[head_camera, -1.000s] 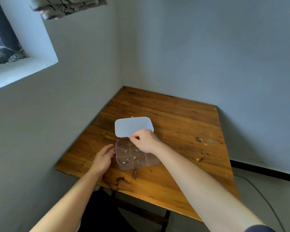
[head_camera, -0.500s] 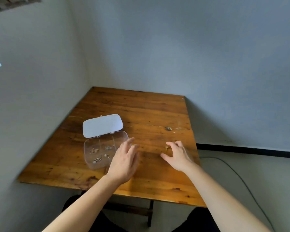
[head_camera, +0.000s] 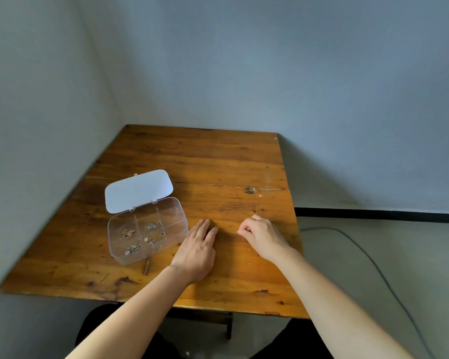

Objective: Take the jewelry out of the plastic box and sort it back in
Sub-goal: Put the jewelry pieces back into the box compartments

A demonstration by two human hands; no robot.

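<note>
A clear plastic box lies open on the left half of the wooden table, its white lid folded back behind it. Small gold and silver jewelry pieces sit in the left and middle compartments; the two right compartments look bare. My left hand rests flat on the table just right of the box, holding nothing. My right hand is curled near the table's right edge, thumb and fingertips pinched together. Whether a small piece is between them is too small to tell.
A thin brown stick-like piece lies on the table just in front of the box. A dark knot marks the wood further back. Walls close the table's left and far sides. A cable runs over the floor on the right.
My right hand left the box, crossed to the table's right side and curled its fingers. My left hand moved from the box's left side to its right. The view swung right.
</note>
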